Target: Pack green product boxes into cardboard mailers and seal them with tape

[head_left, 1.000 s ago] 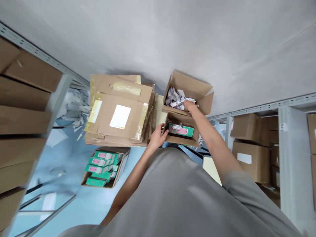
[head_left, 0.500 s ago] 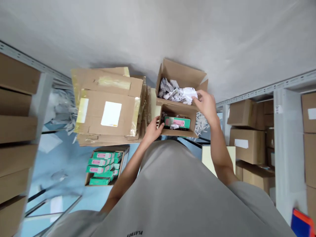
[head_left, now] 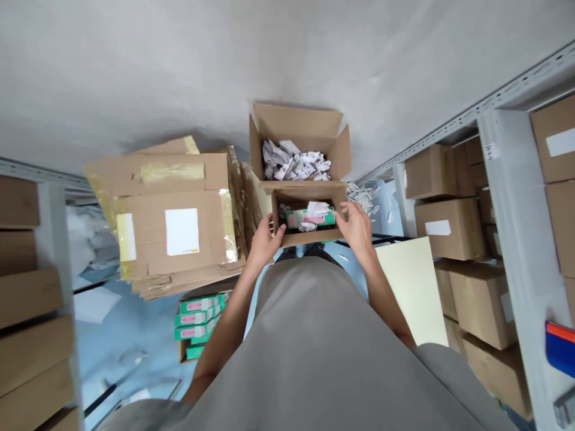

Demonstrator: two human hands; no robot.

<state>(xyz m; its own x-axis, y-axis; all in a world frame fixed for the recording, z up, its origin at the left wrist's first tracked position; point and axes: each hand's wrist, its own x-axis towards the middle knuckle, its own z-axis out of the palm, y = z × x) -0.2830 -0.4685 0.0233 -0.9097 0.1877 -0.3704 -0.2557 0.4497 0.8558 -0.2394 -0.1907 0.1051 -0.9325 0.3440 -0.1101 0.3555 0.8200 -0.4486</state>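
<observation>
Directly in front of me is a small open cardboard box (head_left: pixel 309 238). Inside it lies a green carton with a pink picture (head_left: pixel 293 220). One crumpled paper wad (head_left: pixel 318 209) rests on top of the carton, and another paper wad (head_left: pixel 308 227) sits at its near side. My left hand (head_left: pixel 266 241) grips the box's left wall, thumb over the edge. On the opposite side, my right hand (head_left: pixel 357 226) is closed on the right wall, its thumb tip inside near the carton's end. Right behind stands a larger open cardboard box (head_left: pixel 299 123) holding crumpled paper (head_left: pixel 296 163).
Flattened cardboard (head_left: pixel 215 233) is stacked to the left. Below it, a box holds several green cartons (head_left: pixel 197 317). Shelves with brown boxes (head_left: pixel 453 224) line both sides, and a pale yellow board (head_left: pixel 415 287) lies at right. A grey wall (head_left: pixel 287 54) rises behind.
My right hand has come from the paper in the rear box down to the front box's right wall. A paper wad now lies on the green carton. My left hand keeps its hold.
</observation>
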